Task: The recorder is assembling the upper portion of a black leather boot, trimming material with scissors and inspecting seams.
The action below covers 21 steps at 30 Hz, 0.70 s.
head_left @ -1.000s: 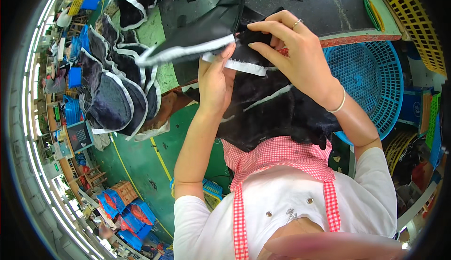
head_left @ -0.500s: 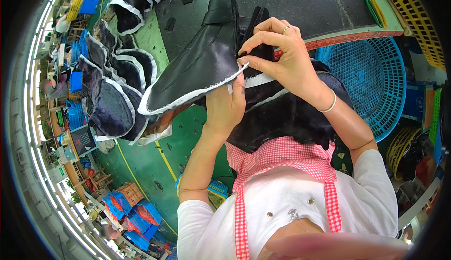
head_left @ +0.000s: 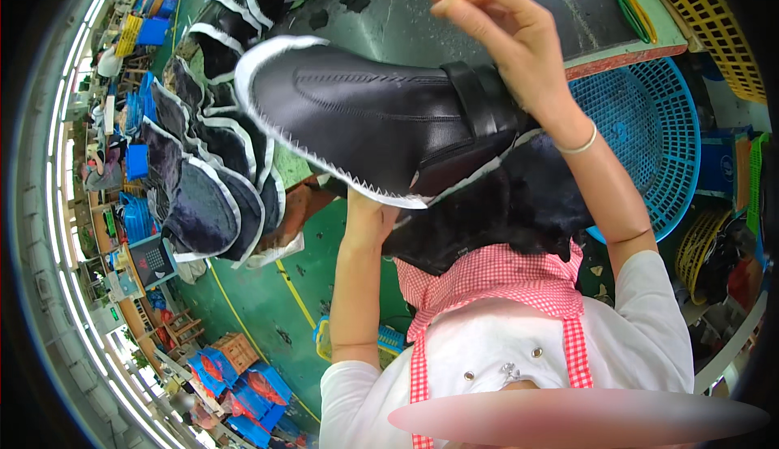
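Note:
A black leather boot upper point(head_left: 357, 116) with a strap and a zigzag-stitched white lower edge lies across the middle, toe end to the left. Beneath it, my left hand point(head_left: 373, 212) supports it from below, its fingers mostly hidden by the upper. My right hand point(head_left: 519, 51) is raised beyond the strap end, over the dark work table point(head_left: 503, 10). Its thumb and forefinger tips are close together, and whether anything small is between them cannot be seen. More black furry-lined pieces point(head_left: 487, 205) rest on my lap over the red checked apron point(head_left: 495, 282).
Fur-lined uppers with white edges point(head_left: 203, 205) are stacked at the left. Small black patches point(head_left: 354, 0) and green-and-yellow-handled scissors point(head_left: 637, 15) lie on the table. A blue plastic basket point(head_left: 682, 140) stands at the right, below a yellow crate point(head_left: 714, 19).
The boot upper has turned from toe-down with its shaft upright to lying sideways. My right hand has let go of its edge and moved up and away over the table.

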Available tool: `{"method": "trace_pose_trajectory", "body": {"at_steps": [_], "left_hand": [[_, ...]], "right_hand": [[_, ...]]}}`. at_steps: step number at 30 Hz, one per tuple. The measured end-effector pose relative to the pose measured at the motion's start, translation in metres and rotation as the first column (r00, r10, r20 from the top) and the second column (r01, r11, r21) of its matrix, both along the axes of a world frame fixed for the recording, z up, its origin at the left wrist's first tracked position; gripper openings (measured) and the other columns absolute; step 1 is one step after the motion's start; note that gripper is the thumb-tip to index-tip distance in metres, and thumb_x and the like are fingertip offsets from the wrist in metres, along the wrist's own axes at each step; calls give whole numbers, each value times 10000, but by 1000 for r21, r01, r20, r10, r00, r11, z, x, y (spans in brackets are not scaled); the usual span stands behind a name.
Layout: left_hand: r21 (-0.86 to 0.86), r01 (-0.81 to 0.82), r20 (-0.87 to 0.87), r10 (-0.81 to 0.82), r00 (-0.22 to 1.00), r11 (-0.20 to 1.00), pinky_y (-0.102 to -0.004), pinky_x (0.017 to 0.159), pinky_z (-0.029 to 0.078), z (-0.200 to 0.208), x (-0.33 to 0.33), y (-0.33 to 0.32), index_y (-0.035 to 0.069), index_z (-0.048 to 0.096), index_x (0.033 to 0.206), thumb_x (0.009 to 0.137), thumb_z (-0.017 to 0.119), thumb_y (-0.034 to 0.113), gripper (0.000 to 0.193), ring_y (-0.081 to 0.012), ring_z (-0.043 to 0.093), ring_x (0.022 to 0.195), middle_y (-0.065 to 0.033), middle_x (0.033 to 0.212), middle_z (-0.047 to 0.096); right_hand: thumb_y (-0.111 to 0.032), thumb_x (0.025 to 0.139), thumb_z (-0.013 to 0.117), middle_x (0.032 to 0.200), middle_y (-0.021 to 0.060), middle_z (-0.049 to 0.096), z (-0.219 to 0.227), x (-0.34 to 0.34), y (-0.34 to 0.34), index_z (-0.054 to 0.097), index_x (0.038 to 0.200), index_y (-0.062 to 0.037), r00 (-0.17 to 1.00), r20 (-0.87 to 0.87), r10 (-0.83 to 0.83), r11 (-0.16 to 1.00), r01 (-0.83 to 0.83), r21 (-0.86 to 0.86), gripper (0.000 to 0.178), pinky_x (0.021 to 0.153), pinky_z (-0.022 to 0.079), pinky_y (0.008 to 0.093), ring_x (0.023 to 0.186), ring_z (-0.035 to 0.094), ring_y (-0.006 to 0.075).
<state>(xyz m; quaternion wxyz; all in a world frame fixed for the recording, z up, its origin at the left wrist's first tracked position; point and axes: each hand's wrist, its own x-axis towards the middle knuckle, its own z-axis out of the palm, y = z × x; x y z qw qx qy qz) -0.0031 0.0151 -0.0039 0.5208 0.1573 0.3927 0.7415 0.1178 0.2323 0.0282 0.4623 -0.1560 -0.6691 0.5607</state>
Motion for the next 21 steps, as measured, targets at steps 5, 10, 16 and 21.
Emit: {"method": "trace_pose_trajectory", "body": {"at_steps": [5, 10, 16, 21], "left_hand": [[-84, -128, -4, 128, 992, 988, -376, 940, 501, -17, -15, 6, 46, 528, 1242, 866, 578, -21, 386, -225, 570, 1108, -95, 1192, 583], [-14, -165, 205, 165, 965, 986, -430, 1049, 419, -12, -17, 8, 34, 525, 1262, 821, 577, -20, 447, -268, 515, 1207, -118, 1256, 566], [204, 112, 391, -186, 901, 972, -488, 1149, 261, 9, -4, 16, -1, 480, 1316, 786, 574, 76, 544, -321, 458, 1280, -158, 1368, 496], [162, 78, 323, -127, 938, 984, -469, 1141, 278, 4, 12, 12, -14, 461, 1338, 866, 527, 64, 483, -294, 452, 1290, -160, 1377, 489]], "right_hand": [[-179, 985, 489, 907, 36, 571, -13, 23, 4, 552, 950, -13, 947, -125, -297, 955, 293, -47, 180, 838, 421, 251, 832, 544, 111], [-247, 855, 661, 810, 73, 631, -14, 46, -28, 605, 872, -9, 957, 243, -156, 987, 145, 62, 245, 741, 437, 300, 786, 590, 184], [-220, 716, 802, 850, 74, 662, -13, 25, -48, 652, 911, -32, 944, 165, -285, 923, 224, 314, 310, 855, 432, 334, 813, 618, 244], [-189, 691, 801, 892, 47, 667, 4, 21, -49, 644, 973, -75, 956, 129, -263, 928, 215, 304, 342, 877, 425, 327, 824, 631, 221]]}}
